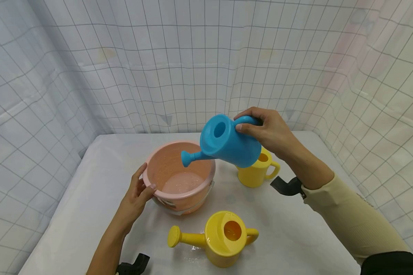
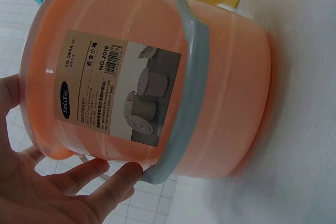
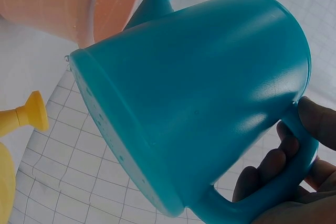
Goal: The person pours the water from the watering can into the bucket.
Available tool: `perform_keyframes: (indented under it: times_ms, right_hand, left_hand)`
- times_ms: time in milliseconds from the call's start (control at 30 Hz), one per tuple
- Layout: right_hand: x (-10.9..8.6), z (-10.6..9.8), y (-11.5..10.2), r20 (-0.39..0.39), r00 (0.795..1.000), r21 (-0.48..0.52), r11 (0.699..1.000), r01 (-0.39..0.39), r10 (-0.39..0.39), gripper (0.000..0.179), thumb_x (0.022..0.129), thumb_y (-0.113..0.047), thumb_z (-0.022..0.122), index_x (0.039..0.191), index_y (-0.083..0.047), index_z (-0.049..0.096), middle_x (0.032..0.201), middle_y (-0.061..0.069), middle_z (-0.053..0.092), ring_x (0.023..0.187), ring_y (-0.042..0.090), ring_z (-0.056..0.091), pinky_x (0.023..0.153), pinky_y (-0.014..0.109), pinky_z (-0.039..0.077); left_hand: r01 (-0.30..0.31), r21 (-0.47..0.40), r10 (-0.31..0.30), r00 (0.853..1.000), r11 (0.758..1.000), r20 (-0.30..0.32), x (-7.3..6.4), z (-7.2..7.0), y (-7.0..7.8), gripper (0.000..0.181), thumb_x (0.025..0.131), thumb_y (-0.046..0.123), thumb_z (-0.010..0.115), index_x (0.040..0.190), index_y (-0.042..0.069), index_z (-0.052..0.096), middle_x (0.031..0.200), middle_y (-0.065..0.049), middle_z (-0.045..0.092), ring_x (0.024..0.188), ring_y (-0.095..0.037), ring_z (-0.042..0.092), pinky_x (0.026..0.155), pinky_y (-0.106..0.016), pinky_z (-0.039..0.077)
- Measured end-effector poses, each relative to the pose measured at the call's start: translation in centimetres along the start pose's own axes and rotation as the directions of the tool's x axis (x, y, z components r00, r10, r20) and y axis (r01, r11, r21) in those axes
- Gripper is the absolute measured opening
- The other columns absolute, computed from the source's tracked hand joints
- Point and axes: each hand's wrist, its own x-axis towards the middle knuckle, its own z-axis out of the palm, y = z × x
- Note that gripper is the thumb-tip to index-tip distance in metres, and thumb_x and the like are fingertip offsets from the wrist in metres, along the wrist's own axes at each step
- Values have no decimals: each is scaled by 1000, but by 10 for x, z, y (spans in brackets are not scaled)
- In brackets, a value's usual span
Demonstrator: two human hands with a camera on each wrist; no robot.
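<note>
The right hand [image 1: 261, 126] is clamped round the handle [image 3: 278, 189] of the blue watering can [image 1: 235, 147]. The can tilts left, its spout [image 1: 195, 156] above the pink bucket [image 1: 165, 164]. The left hand [image 1: 135, 196], fingers spread apart, touches the bucket's left rim [image 1: 179, 196]. One yellow watering can [image 1: 221, 250] stands near; another yellow can [image 1: 249, 175] stands right of the bucket.

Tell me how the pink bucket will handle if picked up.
The pink bucket should stay stiff: its walls look like moulded plastic. Its lowered handle lies against the side, so it may swing. Droplet-like specks inside suggest possibly slippery patches.
</note>
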Motion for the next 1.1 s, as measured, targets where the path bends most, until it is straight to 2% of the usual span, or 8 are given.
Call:
perform_keyframes:
  times_ms: [600,1100]
  right_hand:
    - [0,0,-2,-1,1000,-17,1000,-15,15,29,90,-24,64,116,-11,62,119,7,62,114,27,55,101,55,42]
    - [0,1,-1,4,1000,-8,1000,-4,4,29,90,-23,64,115,-10,62,119,7,62,114,27,56,102,55,41]
  left_hand:
    - [2,-14,-2,1000,1000,0,-1,0,-1,68,99,31,47,148,47,3,154,-18,21,137,-40,33,106,-58,34]
    - [12,-6,-12,1000,1000,-2,-2,0,1,68,98,36,48,148,47,2,155,-18,20,138,-40,32,106,-58,35]
